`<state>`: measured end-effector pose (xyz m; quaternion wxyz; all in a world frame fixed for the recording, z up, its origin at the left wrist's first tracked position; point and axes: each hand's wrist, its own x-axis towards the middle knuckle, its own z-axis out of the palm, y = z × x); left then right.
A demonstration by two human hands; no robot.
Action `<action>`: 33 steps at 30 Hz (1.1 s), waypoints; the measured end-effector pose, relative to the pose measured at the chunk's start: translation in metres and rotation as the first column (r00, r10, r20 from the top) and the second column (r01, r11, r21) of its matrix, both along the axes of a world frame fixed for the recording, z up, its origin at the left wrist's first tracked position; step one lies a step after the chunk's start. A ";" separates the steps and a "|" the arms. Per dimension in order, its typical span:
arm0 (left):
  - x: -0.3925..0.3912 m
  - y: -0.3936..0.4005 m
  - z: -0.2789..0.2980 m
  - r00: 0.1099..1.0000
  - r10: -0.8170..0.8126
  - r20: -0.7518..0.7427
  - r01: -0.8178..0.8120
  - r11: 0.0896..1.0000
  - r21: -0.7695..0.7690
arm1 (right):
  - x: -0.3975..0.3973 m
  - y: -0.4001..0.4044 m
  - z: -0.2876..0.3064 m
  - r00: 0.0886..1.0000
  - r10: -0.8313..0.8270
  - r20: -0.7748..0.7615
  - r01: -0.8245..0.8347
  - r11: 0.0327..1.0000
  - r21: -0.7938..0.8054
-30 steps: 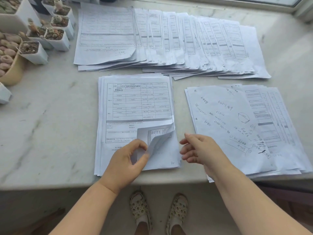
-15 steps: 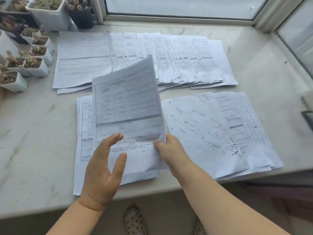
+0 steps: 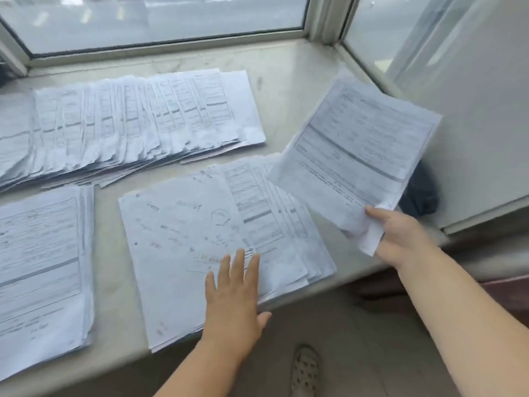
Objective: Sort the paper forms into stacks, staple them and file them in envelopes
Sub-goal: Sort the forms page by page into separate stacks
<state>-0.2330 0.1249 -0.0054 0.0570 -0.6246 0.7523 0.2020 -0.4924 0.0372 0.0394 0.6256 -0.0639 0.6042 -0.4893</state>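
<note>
Marble tabletop [image 3: 289, 90] under the window, your left hand [image 3: 233, 296] flat, fingers straight, pressing the handwritten stack [image 3: 183, 253], your right hand [image 3: 400, 236] outstretched, pinching a printed form [image 3: 357, 156] aloft beside that stack

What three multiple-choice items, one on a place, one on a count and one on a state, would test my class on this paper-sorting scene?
1. Where is the left hand?
A. flat on the handwritten stack
B. on the fanned row of forms
C. on the window frame

2. How many groups of paper lie on the sill?
A. one
B. three
C. five

3. What state is the form in the right hand?
A. lying flat on a stack
B. crumpled into a ball
C. held up clear of the sill

Key: 1 A, its straight fingers lie on the top sheet; 2 B, the fanned row, the handwritten stack and the left stack; 3 C, the thumb pinches its lower corner in the air.
</note>
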 end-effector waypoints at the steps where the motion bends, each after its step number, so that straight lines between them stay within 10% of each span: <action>1: -0.004 -0.005 -0.002 1.000 -0.004 0.001 0.004 1.000 0.029 | -0.012 -0.002 -0.006 0.999 0.044 0.025 -0.045 0.999 0.027; 12: -0.001 0.001 -0.030 0.999 -0.038 -0.030 0.030 0.970 -0.241 | -0.027 -0.033 -0.043 0.778 0.585 0.229 -0.609 0.791 0.047; 26: -0.018 0.008 -0.040 0.968 0.192 -0.159 -0.219 0.961 -0.172 | 0.011 -0.044 -0.029 0.759 0.523 0.389 -0.462 0.852 -0.244; 30: -0.023 0.015 -0.026 0.581 0.539 -0.610 -0.679 0.734 0.002 | -0.035 -0.049 -0.028 0.928 0.365 0.071 -0.353 0.924 -0.145; 33: -0.029 0.016 -0.022 0.114 0.657 -0.745 -0.879 0.417 0.233 | -0.070 -0.035 -0.029 0.843 0.455 -0.287 -0.468 0.883 0.027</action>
